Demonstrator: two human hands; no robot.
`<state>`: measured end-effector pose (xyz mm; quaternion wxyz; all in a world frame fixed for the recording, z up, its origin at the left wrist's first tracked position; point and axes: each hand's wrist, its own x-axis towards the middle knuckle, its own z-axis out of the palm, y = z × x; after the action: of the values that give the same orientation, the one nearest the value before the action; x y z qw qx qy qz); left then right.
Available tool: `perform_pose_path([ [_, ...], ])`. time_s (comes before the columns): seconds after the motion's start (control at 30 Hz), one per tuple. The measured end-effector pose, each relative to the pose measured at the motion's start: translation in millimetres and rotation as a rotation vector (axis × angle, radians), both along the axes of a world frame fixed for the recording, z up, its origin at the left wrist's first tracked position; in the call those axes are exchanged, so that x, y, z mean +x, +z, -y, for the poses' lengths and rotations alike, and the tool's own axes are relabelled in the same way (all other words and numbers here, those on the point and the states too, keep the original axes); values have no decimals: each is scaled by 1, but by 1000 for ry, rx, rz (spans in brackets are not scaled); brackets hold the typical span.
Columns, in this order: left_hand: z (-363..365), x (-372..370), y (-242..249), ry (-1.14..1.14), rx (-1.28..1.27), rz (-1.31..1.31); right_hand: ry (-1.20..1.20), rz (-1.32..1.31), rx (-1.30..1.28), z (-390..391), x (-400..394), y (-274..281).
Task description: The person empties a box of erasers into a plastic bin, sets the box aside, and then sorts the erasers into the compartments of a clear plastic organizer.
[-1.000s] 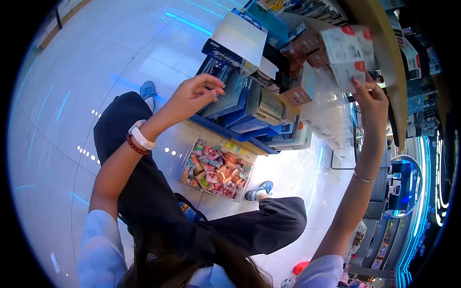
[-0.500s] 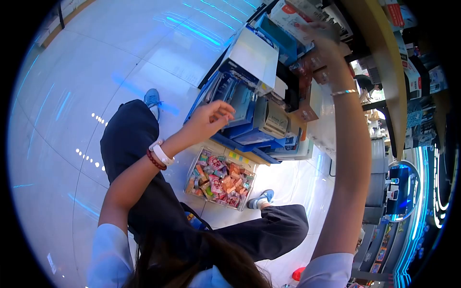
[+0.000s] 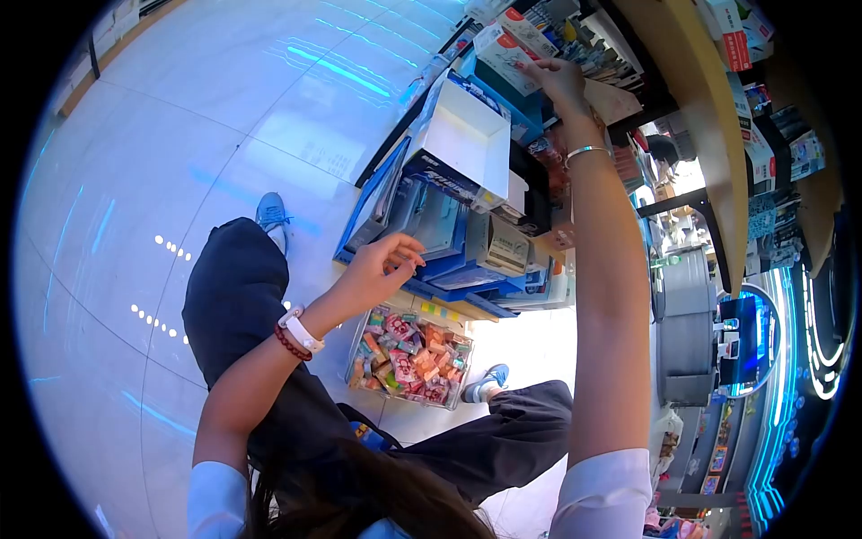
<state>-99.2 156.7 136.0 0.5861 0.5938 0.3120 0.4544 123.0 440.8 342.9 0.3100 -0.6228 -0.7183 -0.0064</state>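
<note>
My right hand [image 3: 558, 88] reaches up to the far end of the shelf, its fingers on the near edge of a white box with red marks [image 3: 505, 57]. The thumb side is partly hidden. My left hand [image 3: 386, 265] hovers in front of the lower shelf, fingers loosely bent and apart, with nothing visible in it. Beside it are blue file trays [image 3: 382, 198] and a beige-grey box [image 3: 505, 249]. Above these, an open white carton with dark blue sides [image 3: 467, 126] lies between my two hands.
A clear bin [image 3: 350, 382] full of small colourful packets stands on the floor between my feet. A wooden shelf edge [image 3: 718, 117] runs along the upper right. Grey drums [image 3: 684, 328] stand to the right. Pale tiled floor [image 3: 117, 234] spreads out at left.
My right hand has come back slightly from deeper in the shelf, and its fingers now rest on the white box, which has shifted left. My left hand stays bent, a little lower in view.
</note>
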Motion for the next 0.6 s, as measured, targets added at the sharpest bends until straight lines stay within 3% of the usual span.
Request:
perform_pose_path([
  [0.27,1,1,-1,30,-22,-5,-18,113,38,12,-5,0],
  [0.33,0,4,-5,22,-27,8,8,153,201,14,-7,-6],
  [0.47,-1,6,-9,26,-11,-8,20,152,278,2,3,-21],
  [0.6,-2,9,-18,19,-29,-24,44,196,251,20,-4,-19],
])
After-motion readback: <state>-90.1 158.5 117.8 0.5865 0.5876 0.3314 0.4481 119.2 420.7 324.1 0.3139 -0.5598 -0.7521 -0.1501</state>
